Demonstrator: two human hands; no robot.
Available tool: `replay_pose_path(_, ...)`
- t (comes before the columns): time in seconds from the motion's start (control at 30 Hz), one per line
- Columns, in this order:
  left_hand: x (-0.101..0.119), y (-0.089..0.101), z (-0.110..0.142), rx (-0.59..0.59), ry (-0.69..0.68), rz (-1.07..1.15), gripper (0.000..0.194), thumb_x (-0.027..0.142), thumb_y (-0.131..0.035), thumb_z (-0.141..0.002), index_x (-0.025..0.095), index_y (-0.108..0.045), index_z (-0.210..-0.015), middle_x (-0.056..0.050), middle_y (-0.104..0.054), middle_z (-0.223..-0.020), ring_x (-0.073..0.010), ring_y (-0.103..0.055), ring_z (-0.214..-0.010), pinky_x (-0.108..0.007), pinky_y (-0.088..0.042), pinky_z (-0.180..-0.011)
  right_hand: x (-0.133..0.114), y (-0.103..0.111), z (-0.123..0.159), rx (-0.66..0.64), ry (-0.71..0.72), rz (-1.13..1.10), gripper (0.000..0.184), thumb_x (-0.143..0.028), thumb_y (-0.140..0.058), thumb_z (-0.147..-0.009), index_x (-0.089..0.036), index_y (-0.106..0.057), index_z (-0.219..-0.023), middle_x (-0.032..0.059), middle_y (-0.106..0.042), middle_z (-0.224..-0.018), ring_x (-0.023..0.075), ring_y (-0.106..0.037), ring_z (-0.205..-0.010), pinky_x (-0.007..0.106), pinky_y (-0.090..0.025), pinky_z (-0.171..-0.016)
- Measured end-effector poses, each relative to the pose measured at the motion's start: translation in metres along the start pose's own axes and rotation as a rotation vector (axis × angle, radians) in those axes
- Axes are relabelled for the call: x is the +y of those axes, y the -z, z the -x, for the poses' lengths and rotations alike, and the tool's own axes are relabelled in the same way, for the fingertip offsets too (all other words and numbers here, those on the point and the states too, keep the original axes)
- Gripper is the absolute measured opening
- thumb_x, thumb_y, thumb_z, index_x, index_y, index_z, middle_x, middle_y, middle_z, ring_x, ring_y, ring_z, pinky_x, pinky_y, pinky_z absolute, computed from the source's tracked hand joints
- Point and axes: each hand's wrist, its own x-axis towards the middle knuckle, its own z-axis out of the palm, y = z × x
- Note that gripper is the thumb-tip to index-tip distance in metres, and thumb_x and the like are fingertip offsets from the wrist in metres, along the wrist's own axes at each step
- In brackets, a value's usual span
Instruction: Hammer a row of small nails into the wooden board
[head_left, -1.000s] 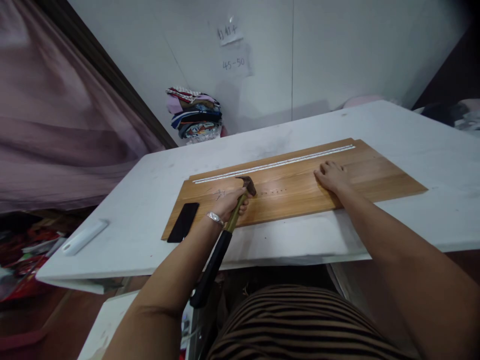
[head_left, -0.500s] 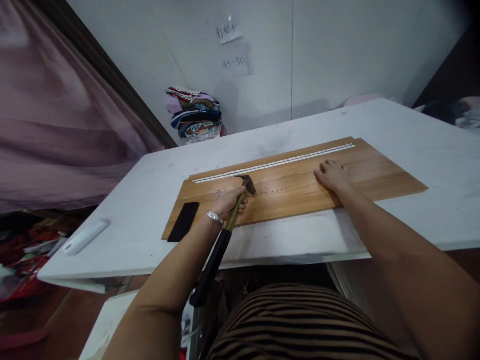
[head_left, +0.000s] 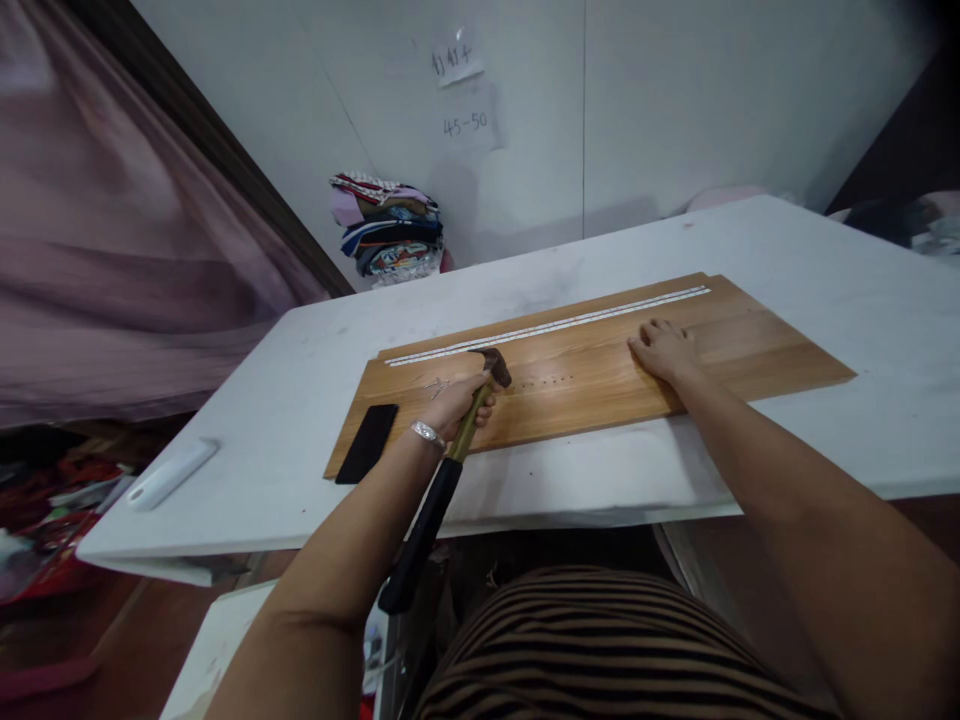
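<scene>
My left hand (head_left: pixel 459 402) is closed round the neck of a hammer (head_left: pixel 444 476), close under its dark head, which rests over the wooden board (head_left: pixel 592 375). The hammer's black grip hangs back past the table's front edge. My right hand (head_left: pixel 664 350) lies flat and open on the board, further right. A short row of small nails (head_left: pixel 546 380) sits in the board between my hands. A few loose nails (head_left: pixel 437 384) lie just left of my left hand. A thin white strip (head_left: pixel 547 325) runs along the board's far edge.
The board lies on a white table (head_left: pixel 300 470). A black phone (head_left: pixel 367 443) rests on the board's left end. A white bar-shaped object (head_left: pixel 171 473) lies near the table's left corner. Folded clothes (head_left: pixel 390 240) are stacked against the wall; a mauve curtain (head_left: pixel 112 230) hangs at left.
</scene>
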Motion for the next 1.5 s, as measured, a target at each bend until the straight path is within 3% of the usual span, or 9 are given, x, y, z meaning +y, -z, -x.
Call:
replay_pose_path(0.33,-0.008,0.004,-0.01,-0.018,0.016,0.02,0.036,0.037,-0.044,-0.111,0.015,-0.061,-0.088,0.004,-0.047,-0.056,-0.0063,-0.038,-0.036,-0.015,-0.029,-0.034,-0.002,0.002,0.001,-0.005,-0.004,0.008,0.046,-0.047,-0.036,-0.104,-0.019,-0.072,-0.116,0.0201,-0.066,-0.139,0.0354,-0.053,-0.137,0.054,-0.039,-0.113)
replay_pose_path(0.73,0.002,-0.001,0.002,-0.005,0.016,0.025,0.038,0.037,-0.041,-0.112,0.014,-0.062,-0.089,0.003,-0.049,-0.057,-0.0053,-0.037,-0.036,-0.014,-0.029,-0.034,-0.002,0.002,0.001,-0.005,-0.01,0.0,0.046,-0.045,-0.037,-0.104,-0.02,-0.072,-0.117,0.0195,-0.066,-0.139,0.0359,-0.051,-0.138,0.055,-0.038,-0.113)
replay_pose_path(1.07,-0.006,0.002,-0.007,-0.016,0.027,0.023,0.036,0.037,-0.042,-0.111,0.015,-0.06,-0.09,0.004,-0.047,-0.056,-0.0062,-0.037,-0.037,-0.015,-0.029,-0.034,-0.003,0.002,0.002,-0.005,-0.012,0.003,0.046,-0.045,-0.036,-0.104,-0.019,-0.072,-0.116,0.0196,-0.066,-0.139,0.0351,-0.051,-0.139,0.054,-0.037,-0.114)
replay_pose_path(1.5,0.0,0.005,-0.005,-0.019,0.004,0.053,0.033,0.036,-0.048,-0.109,0.014,-0.063,-0.091,0.003,-0.048,-0.057,-0.0063,-0.039,-0.037,-0.014,-0.03,-0.034,-0.003,0.002,0.001,-0.008,-0.015,-0.001,0.044,-0.044,-0.036,-0.104,-0.02,-0.072,-0.115,0.0193,-0.067,-0.137,0.0348,-0.052,-0.138,0.054,-0.038,-0.113)
